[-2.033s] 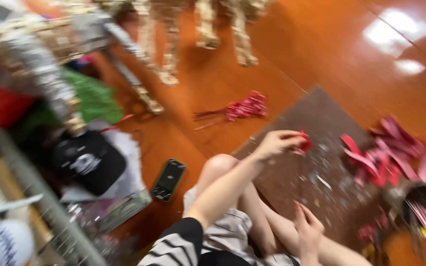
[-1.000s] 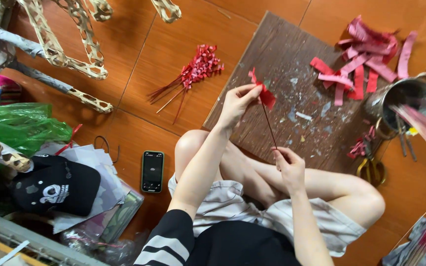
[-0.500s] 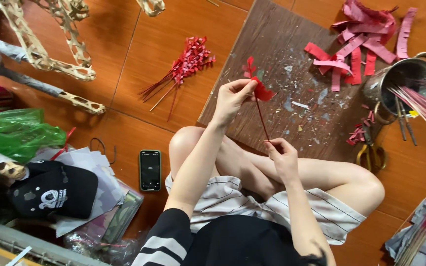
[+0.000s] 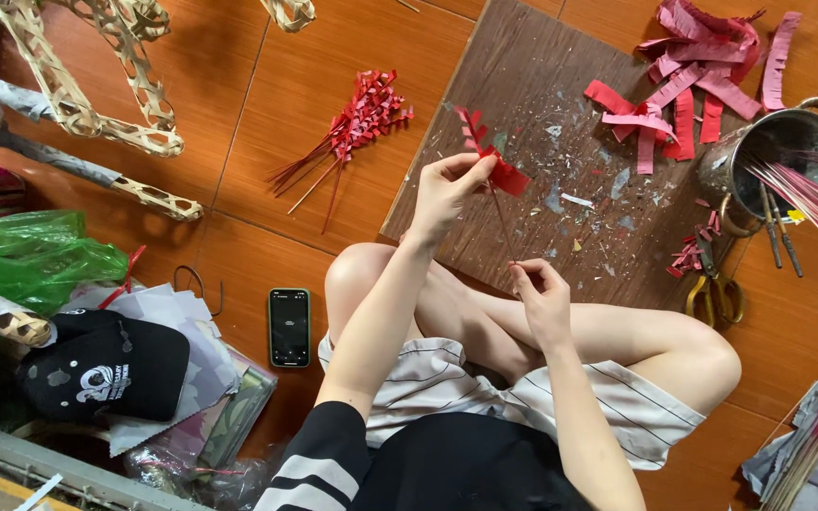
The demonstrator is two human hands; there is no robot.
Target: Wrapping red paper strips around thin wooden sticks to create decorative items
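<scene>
- A person is sitting cross-legged on an orange-brown tiled floor point(image 4: 239, 255), seen from above through a head-worn camera.
- The left hand point(image 4: 447, 194) is pinching a fringed strip of red paper point(image 4: 490, 156) between thumb and fingertips, holding it up over a dark brown wooden board point(image 4: 542, 123).
- The right hand point(image 4: 543, 298) is closing narrowly on the lower end of a thin dark red stick point(image 4: 502, 220), which is running up to the red paper in the left hand.
- Just left of the board, a bundle of finished red paper-wrapped sticks point(image 4: 352, 128) is lying on the floor.
- On the board's far right, loose red paper strips point(image 4: 679, 90) are piling up beside a dented metal pot point(image 4: 783, 156) that is holding more thin red sticks.
- Yellow-handled scissors point(image 4: 712, 293) are lying near the right knee.
- A black smartphone point(image 4: 289, 326) is resting on the floor beside the left knee.
- Farther left, a black cap point(image 4: 106, 369), a green plastic bag point(image 4: 30, 255) and a woven bamboo frame point(image 4: 87, 85) are sitting well apart from the hands.
</scene>
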